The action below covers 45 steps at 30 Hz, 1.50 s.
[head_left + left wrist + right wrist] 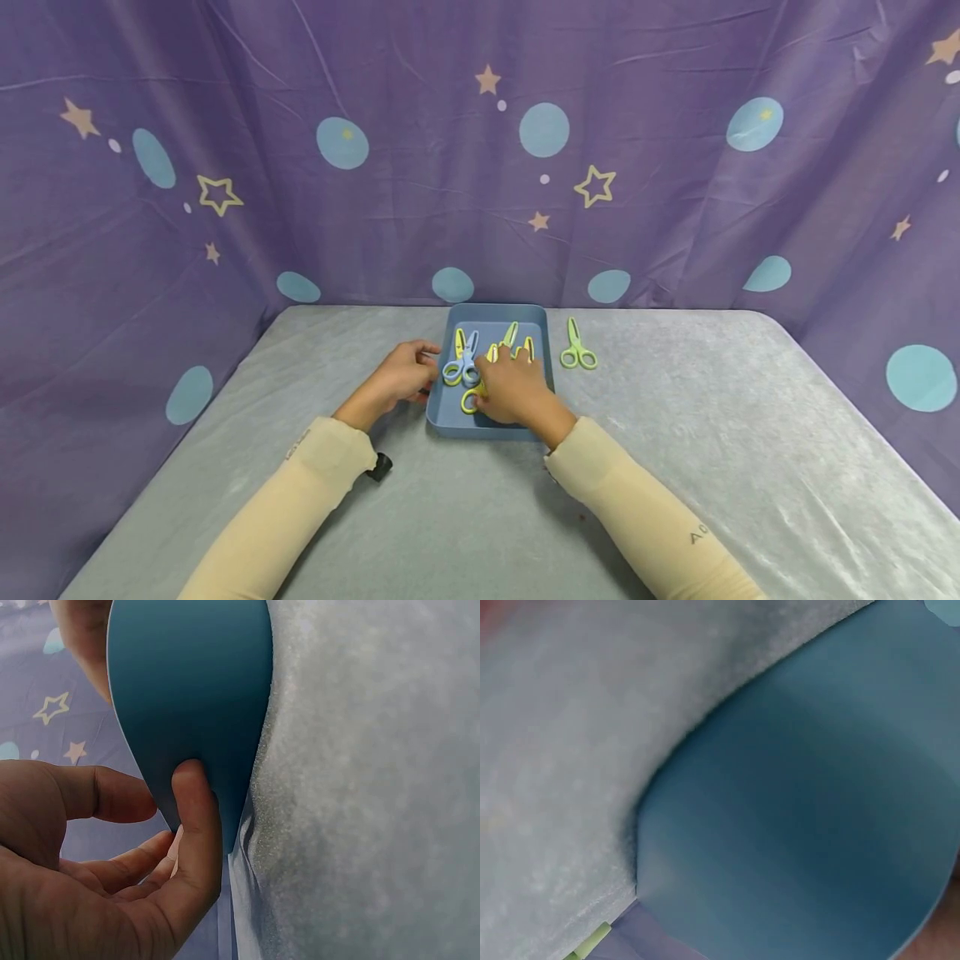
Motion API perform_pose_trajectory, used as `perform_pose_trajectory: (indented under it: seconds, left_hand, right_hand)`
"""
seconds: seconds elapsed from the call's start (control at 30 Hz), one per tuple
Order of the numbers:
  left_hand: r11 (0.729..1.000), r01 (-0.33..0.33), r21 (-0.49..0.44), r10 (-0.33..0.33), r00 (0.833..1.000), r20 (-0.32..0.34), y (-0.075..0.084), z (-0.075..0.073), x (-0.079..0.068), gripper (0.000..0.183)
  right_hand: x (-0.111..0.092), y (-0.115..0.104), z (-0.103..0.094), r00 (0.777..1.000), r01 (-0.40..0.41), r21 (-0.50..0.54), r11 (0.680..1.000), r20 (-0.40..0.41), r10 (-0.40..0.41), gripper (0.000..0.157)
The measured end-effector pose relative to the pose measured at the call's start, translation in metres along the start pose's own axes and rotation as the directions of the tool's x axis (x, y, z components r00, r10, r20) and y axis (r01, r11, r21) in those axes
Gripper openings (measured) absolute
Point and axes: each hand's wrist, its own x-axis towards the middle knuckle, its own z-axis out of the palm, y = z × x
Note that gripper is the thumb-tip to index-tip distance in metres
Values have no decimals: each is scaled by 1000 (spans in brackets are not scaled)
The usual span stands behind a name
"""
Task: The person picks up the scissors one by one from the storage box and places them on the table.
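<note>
A blue-grey tray [487,432] holds several plastic children's scissors. My left hand [407,371] is at its left side; in the left wrist view the thumb [196,802] presses the outer wall and the other fingers meet the rim. Inside the tray, my right hand [513,387] reaches down with bent fingers over yellow scissors [469,400], thumb by a handle loop, and covers their middle. Blue scissors [468,367] overlap another yellow pair [459,340] at the left. Green scissors [511,332] and further yellow scissors [528,346] show partly beyond the right hand.
Outside the tray, to its right, green scissors [575,346] lie on the grey cloth-covered table [712,433]. A purple curtain [420,208] with stars and blue circles hangs behind the table. A small black object [380,467] shows at the left cuff.
</note>
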Motion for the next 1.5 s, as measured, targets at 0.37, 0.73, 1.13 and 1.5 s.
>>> perform_pose_trajectory:
  seconds: [0.37, 0.73, 1.13, 1.5]
  left_hand:
    - [1000, 12, 0, -12, 1000, 0, -1, 0, 1, 53]
    - [1000, 4, -11, -4, 1000, 11, 0, -1, 0, 52]
    - [1000, -1, -8, 1, 1000, 5, -2, -1, 1, 53]
    - [1000, 3, -14, -4, 1000, -3, -2, 1, 1, 52]
  right_hand:
    - [3, -3, 5, 1000, -14, -32, 999, 19, 14, 52]
    - [7, -7, 4, 989, -134, 4, 991, 69, 133, 55]
    - [10, -5, 0, 960, -232, 33, 972, 168, 223, 65]
    - [8, -1, -1, 969, -226, 25, 974, 110, 222, 67]
